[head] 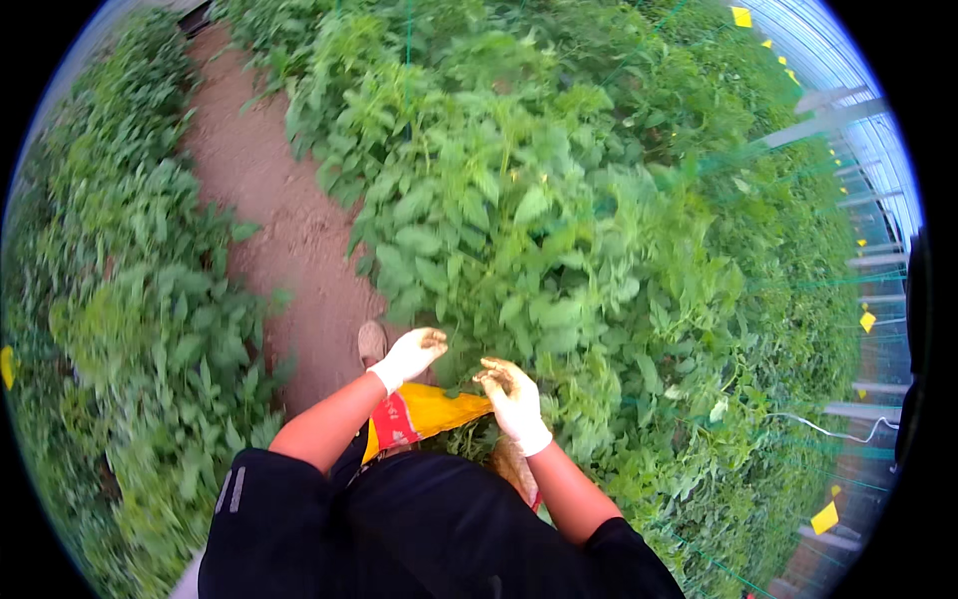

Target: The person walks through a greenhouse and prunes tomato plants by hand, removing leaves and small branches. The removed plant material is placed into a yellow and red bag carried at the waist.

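Note:
My left hand (pixel 415 357), in a white glove with soiled fingertips, is raised above the yellow and red sack (pixel 438 408) at my waist, its fingers curled together. My right hand (pixel 509 393), in a similar stained glove, hovers by the sack's right end, with thumb and fingers slightly bent. Whether anything small is between the fingers of either hand cannot be told. Cut green leaves (pixel 475 442) show in the sack's opening below my hands. Leafy green plants, apparently tomato (pixel 524 299), stand directly ahead of both hands.
A bare soil path (pixel 299 247) runs up the left, with my shoe (pixel 372 342) on it. Another plant row (pixel 142 299) borders its left side. Green strings (pixel 409 67) hang among the plants. Yellow cards (pixel 824 518) and metal posts (pixel 823 127) line the right.

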`<state>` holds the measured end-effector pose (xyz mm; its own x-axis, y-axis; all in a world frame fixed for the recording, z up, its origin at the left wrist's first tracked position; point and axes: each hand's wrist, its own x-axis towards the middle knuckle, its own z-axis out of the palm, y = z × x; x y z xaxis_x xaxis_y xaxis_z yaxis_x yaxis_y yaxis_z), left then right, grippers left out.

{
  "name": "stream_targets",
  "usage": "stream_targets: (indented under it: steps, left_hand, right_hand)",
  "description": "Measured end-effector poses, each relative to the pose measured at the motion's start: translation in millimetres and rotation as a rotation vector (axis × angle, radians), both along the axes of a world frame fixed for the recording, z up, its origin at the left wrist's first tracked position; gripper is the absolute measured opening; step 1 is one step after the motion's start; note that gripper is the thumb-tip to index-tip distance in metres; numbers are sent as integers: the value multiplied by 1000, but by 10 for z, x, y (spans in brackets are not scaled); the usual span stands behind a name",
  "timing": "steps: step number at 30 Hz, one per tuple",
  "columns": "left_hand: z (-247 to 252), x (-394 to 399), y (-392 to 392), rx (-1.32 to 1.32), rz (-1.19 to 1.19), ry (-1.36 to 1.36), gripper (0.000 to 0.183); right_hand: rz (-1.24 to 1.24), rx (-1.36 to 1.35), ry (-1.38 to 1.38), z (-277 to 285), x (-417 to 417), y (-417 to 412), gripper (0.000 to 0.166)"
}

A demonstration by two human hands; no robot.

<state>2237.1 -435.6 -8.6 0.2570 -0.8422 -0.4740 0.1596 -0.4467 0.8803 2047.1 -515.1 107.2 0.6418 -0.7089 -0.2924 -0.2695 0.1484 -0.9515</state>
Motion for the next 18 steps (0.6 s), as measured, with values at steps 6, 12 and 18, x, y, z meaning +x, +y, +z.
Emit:
stream_targets:
  steps: [6, 12, 18]
  left_hand:
    - [156, 929, -548, 107, -125, -38, 31]
    - [279, 1332, -1040, 60, -247, -94, 33]
    - [752, 1307, -1562, -46, -477, -132, 23]
  right_hand:
    - [-163, 97, 1, -89, 828, -519, 27]
    - [-295, 212, -53, -36, 1018, -526, 25]
    - [-528, 173, -189, -201, 760, -540, 27]
